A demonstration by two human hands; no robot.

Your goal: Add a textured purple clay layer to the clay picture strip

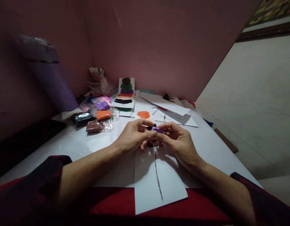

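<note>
L hand [136,134] & R hand [181,140] both pinch the purple clay [155,129] w/ thumbs & fingertips, over far end of white card [147,185]; light, even pressure prob. best, so it won't squash.

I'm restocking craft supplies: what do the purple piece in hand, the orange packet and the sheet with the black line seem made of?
Purple piece: perhaps modelling clay, fairly matte, from its uneven shape.
Orange packet: clear, glossy plastic film, from its highlights; the filling may be clay.
Sheet: matte white paper or card, thin with crisp edges.
</note>
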